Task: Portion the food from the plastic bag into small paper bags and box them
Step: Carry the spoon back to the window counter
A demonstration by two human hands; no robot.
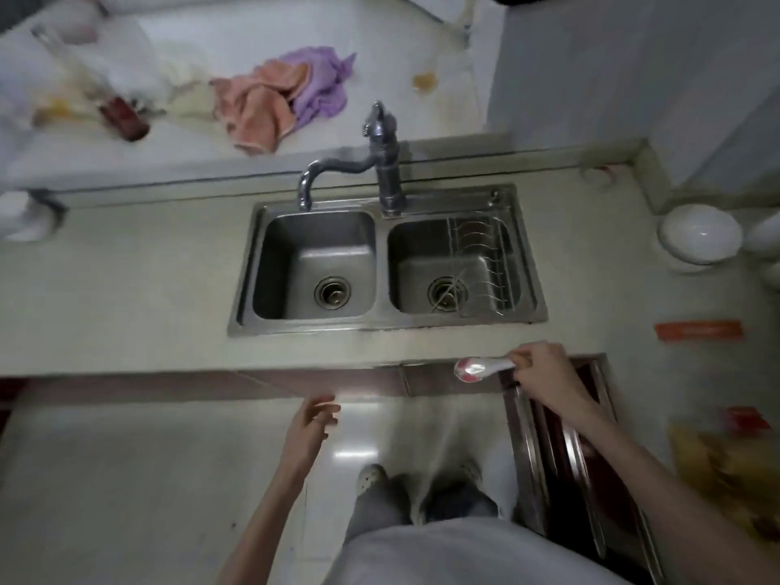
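Note:
My right hand (544, 373) grips the handle of a white ceramic spoon (479, 368) with a pink mark in its bowl, holding it level over the counter's front edge, just above an open cabinet drawer (561, 449). My left hand (312, 424) hangs in front of the counter with fingers apart and nothing in it. A blurred yellowish plastic bag of food (726, 466) lies at the right edge, with a red label above it. No paper bags or box are in view.
A steel double sink (388, 327) with a dark faucet (380, 154) fills the middle of the counter; a wire rack sits in its right basin. White bowls (698, 234) stand at right. Pink and purple cloths (287, 99) and a jar lie on the sill behind.

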